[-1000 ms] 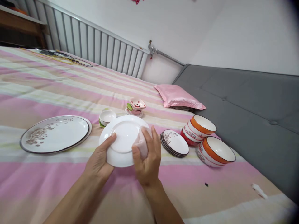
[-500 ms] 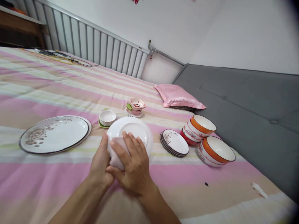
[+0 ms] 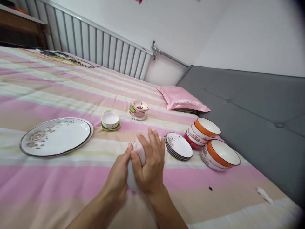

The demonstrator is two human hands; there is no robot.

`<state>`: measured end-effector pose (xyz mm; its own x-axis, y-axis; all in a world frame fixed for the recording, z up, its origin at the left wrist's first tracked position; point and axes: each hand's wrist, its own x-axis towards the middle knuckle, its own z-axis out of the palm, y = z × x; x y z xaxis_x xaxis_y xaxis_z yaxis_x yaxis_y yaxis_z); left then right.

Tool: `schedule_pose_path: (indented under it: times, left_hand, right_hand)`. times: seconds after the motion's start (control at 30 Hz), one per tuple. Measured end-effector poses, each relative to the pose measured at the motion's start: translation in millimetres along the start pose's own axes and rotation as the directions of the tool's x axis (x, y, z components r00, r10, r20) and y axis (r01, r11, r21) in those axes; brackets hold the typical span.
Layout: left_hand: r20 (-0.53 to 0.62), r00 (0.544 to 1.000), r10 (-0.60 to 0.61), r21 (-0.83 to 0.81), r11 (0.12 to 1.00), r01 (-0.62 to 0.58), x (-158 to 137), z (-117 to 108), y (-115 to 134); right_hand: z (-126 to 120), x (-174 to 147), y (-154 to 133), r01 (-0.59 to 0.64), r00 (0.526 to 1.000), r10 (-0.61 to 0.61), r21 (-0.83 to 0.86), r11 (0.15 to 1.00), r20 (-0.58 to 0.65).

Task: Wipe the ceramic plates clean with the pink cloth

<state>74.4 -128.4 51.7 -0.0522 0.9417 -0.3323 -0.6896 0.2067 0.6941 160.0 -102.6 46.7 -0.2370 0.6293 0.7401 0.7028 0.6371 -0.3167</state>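
Plate (image 3: 132, 178) tilted more steeply; left hand (image 3: 119, 173), right hand (image 3: 150, 165), cloth (image 3: 141, 149) shifted right; green dish (image 3: 117, 127) newly unobstructed.

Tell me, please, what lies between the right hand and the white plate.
In the head view, a pale cloth lies between the right hand and the white plate.

Striped bedspread (image 3: 59, 178): bright, soft diffuse light
Pink satin pillow (image 3: 182, 98): glossy sheen
White plate (image 3: 132, 178): motion-blurred
White wall (image 3: 257, 38): dark right corner

The left forearm (image 3: 96, 205) and right forearm (image 3: 168, 206) converge forward, the left hand (image 3: 120, 173) curled with its thumb (image 3: 126, 156) uppermost, the right hand (image 3: 151, 165) alongside, back toward the viewer, fingers (image 3: 155, 143) extended away.
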Motion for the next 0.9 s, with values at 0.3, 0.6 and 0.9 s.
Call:
schedule_pose_path:
  times: [0.3,0.6,0.9]
  left_hand:
    - [0.018,0.998,-0.06,-0.012,0.998,0.061,-2,2,-1]
    - [-0.081,0.997,-0.021,-0.135,0.991,0.01,9,-11,26]
    - [-0.164,0.983,0.076,-0.225,0.968,-0.112,24,-28,42]
  right_hand:
    - [-5,10,34,-0.262,0.963,0.264,0.054,0.964,-0.054]
    - [4,7,36,-0.163,0.982,0.161,0.006,0.987,0.098]
    - [3,3,11,0.034,0.943,-0.056,0.071,0.997,0.327]
